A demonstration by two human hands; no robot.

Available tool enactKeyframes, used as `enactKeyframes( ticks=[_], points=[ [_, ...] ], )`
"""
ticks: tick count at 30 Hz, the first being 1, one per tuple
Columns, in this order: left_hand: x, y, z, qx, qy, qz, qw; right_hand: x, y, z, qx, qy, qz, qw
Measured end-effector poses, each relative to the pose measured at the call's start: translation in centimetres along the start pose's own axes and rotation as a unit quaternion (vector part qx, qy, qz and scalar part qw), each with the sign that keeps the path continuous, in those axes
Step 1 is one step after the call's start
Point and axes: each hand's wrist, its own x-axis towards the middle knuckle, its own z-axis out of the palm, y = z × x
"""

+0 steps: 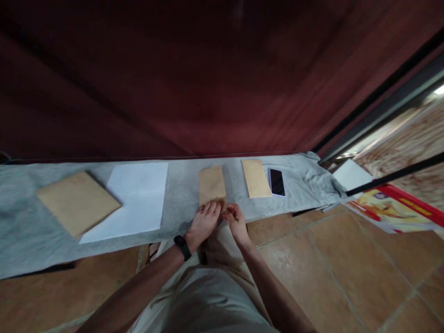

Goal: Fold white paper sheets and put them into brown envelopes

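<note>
A brown envelope [211, 184] lies on the grey cloth [180, 194] in front of me. My left hand [204, 221], with a black band on the wrist, lies flat with fingers stretched out on the envelope's near end. My right hand [236, 218] pinches the envelope's near right corner with curled fingers. A second brown envelope [255, 177] lies to the right, apart from both hands.
A dark phone [277, 181] lies beside the second envelope. A white sheet [135, 199] and a stack of brown envelopes [78, 201] lie to the left. A dark red curtain [194, 78] hangs behind. Printed posters [391, 206] rest on the tiled floor at right.
</note>
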Motion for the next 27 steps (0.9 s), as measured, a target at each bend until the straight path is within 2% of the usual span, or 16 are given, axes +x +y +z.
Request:
enactKeyframes(
  ticks=[4,6,7,9,11,13,14,15,17,19,23,25,27],
  points=[
    [1.4,-0.2,-2.9,-0.046,0.022,-0.087,0.995,0.3,-0.8,1.1,0.043,0.010,0.033,0.998],
    [1.9,-0.6,-4.3,-0.127,0.064,-0.160,0.977,0.3,-0.9,1.5,0.064,0.024,0.069,0.995],
    [2.1,-0.8,-4.9,-0.187,0.091,-0.204,0.957,0.2,-0.9,1.6,0.075,0.028,0.092,0.993],
    [2.4,-1.3,-5.5,-0.339,0.143,-0.293,0.883,0.0,-0.8,2.0,0.106,0.021,0.142,0.984],
    [2.3,-1.4,-5.3,-0.499,0.170,-0.359,0.770,-0.2,-0.9,2.3,0.145,-0.006,0.184,0.972],
    [1.9,-1.2,-4.3,-0.622,0.167,-0.393,0.656,-0.3,-1.0,2.5,0.187,-0.022,0.210,0.959],
    [1.6,-1.1,-3.6,-0.664,0.158,-0.405,0.609,-0.3,-1.1,2.6,0.204,-0.022,0.217,0.954],
    [1.2,-0.9,-2.9,-0.690,0.152,-0.417,0.571,-0.2,-1.1,2.7,0.217,-0.017,0.221,0.951],
    [0.4,-0.6,-1.6,-0.713,0.134,-0.440,0.528,-0.2,-1.0,2.6,0.223,-0.007,0.224,0.949],
    [-0.3,-0.6,-0.6,-0.707,0.122,-0.457,0.525,-0.2,-0.8,2.5,0.208,-0.007,0.220,0.953],
    [-1.0,-1.5,-0.1,-0.678,0.113,-0.463,0.560,-0.3,-0.2,2.0,0.154,-0.006,0.202,0.967],
    [-1.1,-2.0,-0.2,-0.664,0.092,-0.450,0.590,-0.2,0.0,1.7,0.135,-0.003,0.198,0.971],
    [-1.2,-2.2,-0.3,-0.637,0.063,-0.430,0.637,0.0,0.3,1.4,0.126,-0.001,0.197,0.972]
  ],
)
